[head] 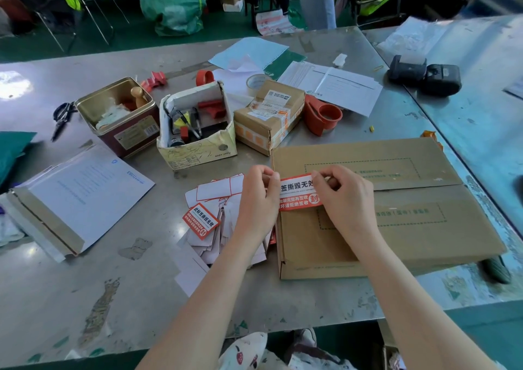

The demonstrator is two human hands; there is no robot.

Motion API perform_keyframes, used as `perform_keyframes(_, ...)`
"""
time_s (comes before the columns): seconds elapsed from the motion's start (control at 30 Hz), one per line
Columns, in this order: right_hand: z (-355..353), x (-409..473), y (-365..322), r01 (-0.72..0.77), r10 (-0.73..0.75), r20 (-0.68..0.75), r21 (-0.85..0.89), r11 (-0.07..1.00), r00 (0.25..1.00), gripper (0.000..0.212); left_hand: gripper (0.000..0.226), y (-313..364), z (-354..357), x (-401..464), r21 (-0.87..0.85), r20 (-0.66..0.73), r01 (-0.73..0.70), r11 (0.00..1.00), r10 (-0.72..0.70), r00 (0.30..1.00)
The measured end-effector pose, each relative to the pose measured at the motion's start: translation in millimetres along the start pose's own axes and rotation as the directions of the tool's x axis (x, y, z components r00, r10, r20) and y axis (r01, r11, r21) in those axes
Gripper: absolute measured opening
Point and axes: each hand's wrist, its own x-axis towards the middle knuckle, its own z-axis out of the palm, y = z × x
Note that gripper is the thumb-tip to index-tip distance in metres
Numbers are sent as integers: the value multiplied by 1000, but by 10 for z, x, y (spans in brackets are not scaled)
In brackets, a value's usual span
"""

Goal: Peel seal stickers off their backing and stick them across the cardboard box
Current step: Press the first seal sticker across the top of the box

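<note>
Pinching the red seal sticker (297, 192) between our left hand (259, 197) and right hand (343, 197), we hold it over the flat cardboard box (410, 219) near its left edge; loose stickers and backings (210, 216) crowd the worktop (141, 284) beside it, a small parcel (266, 117) behind.

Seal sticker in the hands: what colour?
Orange-red and white seal sticker, black characters; head view.

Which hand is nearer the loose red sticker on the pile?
Left. The left hand pinches the held sticker just right of the loose red sticker; the right hand is farther right, over the cardboard box.
</note>
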Motion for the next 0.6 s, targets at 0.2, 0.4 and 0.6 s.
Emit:
perform_keyframes(0.2, -18, -1, -11, 21, -21, -21, -1, 1000, 1000, 15, 13, 39, 8, -72, 129, 14, -59, 990, 58, 998)
perform_keyframes(0.4, -19, 25, 30, -108, 118, -92, 109, 988, 989, 17, 16, 92, 5, -88, 146, 35, -57, 988, 52, 998)
perform_keyframes(0.6, -27, 23, 48, -121, 148, -136, 189, 974, 979, 14, 36, 169, 38, -108, 213, 106, -12, 977, -10, 994)
